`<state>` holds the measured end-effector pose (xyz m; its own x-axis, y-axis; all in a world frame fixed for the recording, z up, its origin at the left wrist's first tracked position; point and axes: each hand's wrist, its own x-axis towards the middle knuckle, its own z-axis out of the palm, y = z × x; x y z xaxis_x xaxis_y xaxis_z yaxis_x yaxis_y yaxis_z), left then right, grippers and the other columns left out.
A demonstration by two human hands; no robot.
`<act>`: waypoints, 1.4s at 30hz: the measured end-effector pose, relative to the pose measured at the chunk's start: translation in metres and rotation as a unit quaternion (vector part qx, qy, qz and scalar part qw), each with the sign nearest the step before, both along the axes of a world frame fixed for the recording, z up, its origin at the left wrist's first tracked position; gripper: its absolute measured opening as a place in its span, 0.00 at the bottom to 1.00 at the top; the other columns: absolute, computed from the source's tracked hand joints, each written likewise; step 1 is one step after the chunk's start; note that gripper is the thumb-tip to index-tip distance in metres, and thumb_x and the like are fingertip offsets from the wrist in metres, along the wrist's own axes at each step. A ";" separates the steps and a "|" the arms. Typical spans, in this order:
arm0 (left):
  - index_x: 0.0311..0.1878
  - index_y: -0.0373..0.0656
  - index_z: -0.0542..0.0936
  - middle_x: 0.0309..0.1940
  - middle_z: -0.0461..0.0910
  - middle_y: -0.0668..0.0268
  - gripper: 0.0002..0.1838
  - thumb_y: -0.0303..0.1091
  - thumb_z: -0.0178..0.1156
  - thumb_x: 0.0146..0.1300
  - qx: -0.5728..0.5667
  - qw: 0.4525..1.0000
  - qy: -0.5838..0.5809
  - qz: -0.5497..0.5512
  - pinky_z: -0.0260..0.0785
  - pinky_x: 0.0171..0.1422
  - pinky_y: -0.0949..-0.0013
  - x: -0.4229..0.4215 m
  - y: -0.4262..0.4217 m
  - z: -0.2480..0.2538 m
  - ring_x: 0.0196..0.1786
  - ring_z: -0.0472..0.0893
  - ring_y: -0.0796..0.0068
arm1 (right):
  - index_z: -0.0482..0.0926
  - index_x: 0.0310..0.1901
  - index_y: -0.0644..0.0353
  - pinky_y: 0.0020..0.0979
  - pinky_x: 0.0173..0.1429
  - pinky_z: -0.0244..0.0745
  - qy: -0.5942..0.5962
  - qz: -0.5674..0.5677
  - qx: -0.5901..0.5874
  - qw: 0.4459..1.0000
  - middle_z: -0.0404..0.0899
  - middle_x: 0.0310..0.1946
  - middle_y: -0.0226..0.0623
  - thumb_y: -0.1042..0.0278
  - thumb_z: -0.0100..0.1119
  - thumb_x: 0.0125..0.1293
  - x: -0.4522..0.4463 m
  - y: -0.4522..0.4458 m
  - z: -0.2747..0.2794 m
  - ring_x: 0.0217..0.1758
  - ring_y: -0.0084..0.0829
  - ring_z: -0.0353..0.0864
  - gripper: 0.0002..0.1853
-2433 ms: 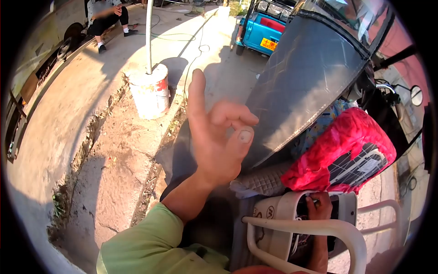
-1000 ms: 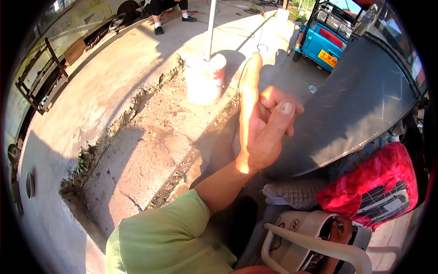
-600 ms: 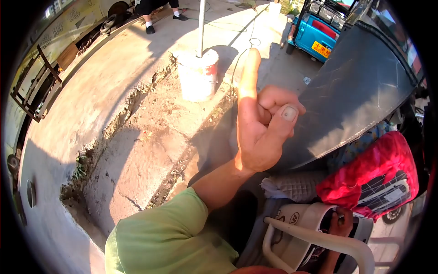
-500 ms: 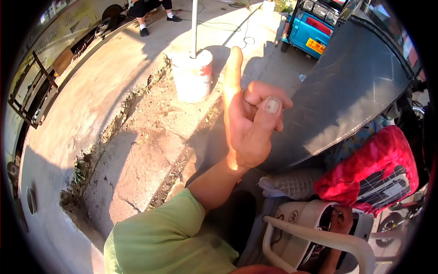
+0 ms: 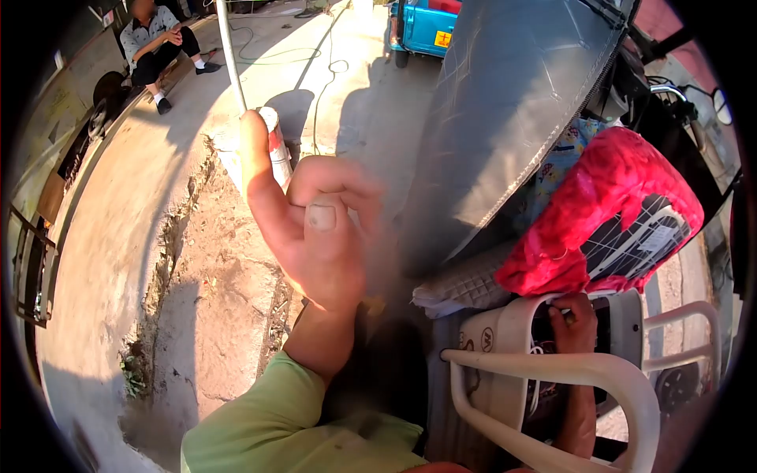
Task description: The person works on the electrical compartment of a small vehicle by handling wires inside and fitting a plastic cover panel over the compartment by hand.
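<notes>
My left hand [image 5: 323, 229], below a light green sleeve, is raised in front of me with one finger stretched upward. Its other fingers are loosely bent beside the thumb, slightly blurred, and I see nothing held. My right hand [image 5: 573, 323] reaches up inside the open compartment of a cream-coloured vehicle seat base [image 5: 493, 339]. Its fingers are curled at the upper edge of the opening, and what they grip is hidden. White wires [image 5: 536, 370] show inside the compartment. A seat pad with a red fluffy cover [image 5: 599, 205] is tipped up just above that hand.
A curved white metal rail [image 5: 552, 364] crosses before the compartment. A large grey cover [image 5: 505, 102] stands beyond. A bucket with a pole [image 5: 277, 150] sits behind my left hand. Farther off are a seated person [image 5: 162, 43] and a blue vehicle [image 5: 422, 30].
The view has swung right, so the bucket, blue vehicle and seat appear farther left. My left hand shows lower and farther left, still pointing up. My right hand stays in the compartment.
</notes>
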<state>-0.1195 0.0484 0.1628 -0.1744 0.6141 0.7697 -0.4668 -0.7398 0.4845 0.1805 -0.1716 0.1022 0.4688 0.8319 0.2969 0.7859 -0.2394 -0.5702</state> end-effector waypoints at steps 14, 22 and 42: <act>0.84 0.46 0.33 0.36 0.78 0.56 0.46 0.57 0.48 0.80 -0.034 0.999 0.040 -0.010 0.68 0.34 0.67 -0.020 -0.011 0.008 0.25 0.71 0.74 | 0.80 0.36 0.64 0.35 0.39 0.72 -0.040 0.035 0.028 0.998 0.80 0.35 0.42 0.82 0.66 0.58 0.019 -0.004 -0.021 0.35 0.36 0.78 0.06; 0.76 0.25 0.60 0.35 0.83 0.58 0.39 0.35 0.63 0.69 0.069 0.976 0.110 -0.177 0.70 0.35 0.73 0.013 -0.030 -0.008 0.26 0.76 0.77 | 0.80 0.39 0.63 0.31 0.39 0.73 -0.051 0.027 -0.005 0.998 0.79 0.37 0.40 0.81 0.66 0.57 0.014 -0.004 -0.016 0.36 0.34 0.79 0.08; 0.56 0.41 0.80 0.29 0.81 0.62 0.20 0.34 0.69 0.62 0.164 0.887 0.331 -0.277 0.71 0.33 0.58 0.084 -0.070 -0.031 0.30 0.82 0.58 | 0.79 0.37 0.65 0.37 0.38 0.74 -0.010 -0.020 -0.004 1.000 0.79 0.33 0.43 0.73 0.70 0.60 0.009 -0.006 -0.010 0.34 0.37 0.79 0.09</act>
<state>-0.0353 -0.0218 0.1322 0.6408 0.1897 0.7439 -0.4958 -0.6376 0.5896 0.1896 -0.1774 0.0920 0.4961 0.8147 0.3002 0.7871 -0.2760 -0.5516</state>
